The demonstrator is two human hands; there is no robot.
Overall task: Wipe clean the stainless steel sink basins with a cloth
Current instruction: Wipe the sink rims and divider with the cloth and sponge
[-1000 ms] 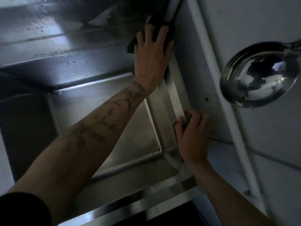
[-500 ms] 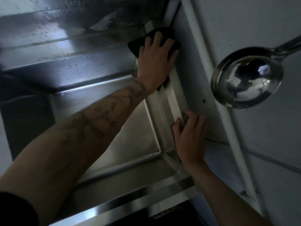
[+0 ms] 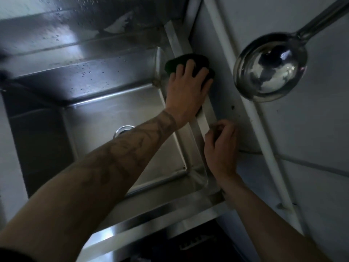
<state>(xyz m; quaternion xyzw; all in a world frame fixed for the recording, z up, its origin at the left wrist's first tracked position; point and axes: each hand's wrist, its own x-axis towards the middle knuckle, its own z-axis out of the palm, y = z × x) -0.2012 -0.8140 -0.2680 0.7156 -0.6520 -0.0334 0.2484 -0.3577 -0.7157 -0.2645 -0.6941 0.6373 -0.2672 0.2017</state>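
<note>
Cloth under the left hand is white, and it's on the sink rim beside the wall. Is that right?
Not quite: the cloth is black, not white. The head view shows it under the left hand, on the sink rim beside the wall.

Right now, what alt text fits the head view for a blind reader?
A person's left hand presses a dark cloth on the right rim of a stainless steel sink beside the wall. The right hand, fingers loosely curled, is at the same rim nearer the camera; a ladle shows against the wall.
</note>
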